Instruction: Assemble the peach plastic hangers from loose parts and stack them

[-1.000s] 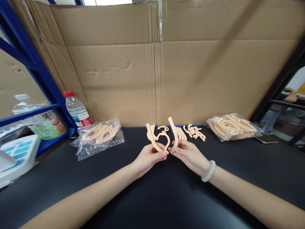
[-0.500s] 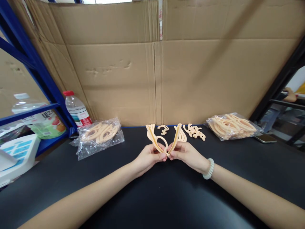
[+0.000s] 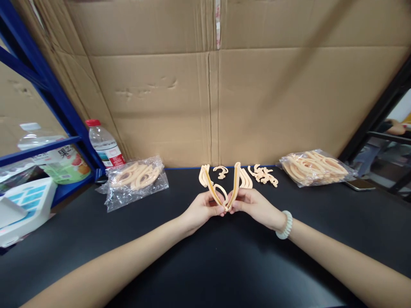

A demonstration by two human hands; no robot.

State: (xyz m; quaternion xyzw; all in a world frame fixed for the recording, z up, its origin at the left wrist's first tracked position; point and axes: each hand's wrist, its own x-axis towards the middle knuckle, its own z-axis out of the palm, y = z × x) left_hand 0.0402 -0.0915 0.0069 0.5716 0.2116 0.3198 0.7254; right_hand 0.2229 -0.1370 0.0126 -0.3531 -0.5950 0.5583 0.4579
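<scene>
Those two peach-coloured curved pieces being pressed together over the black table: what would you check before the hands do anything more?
1. Left hand grips the hooked piece: ok.
2. Right hand grips the straight curved piece: ok.
3. Lower ends of the two pieces meet between the fingertips, forming a V: ok.
4. Whether the joint is fully seated: cannot tell, fingers cover it.
5. Loose pieces lie behind the hands on the table, apart from them: ok.
6. Two bags of parts, the left bag and the right bag, lie off to the sides: ok.
</scene>
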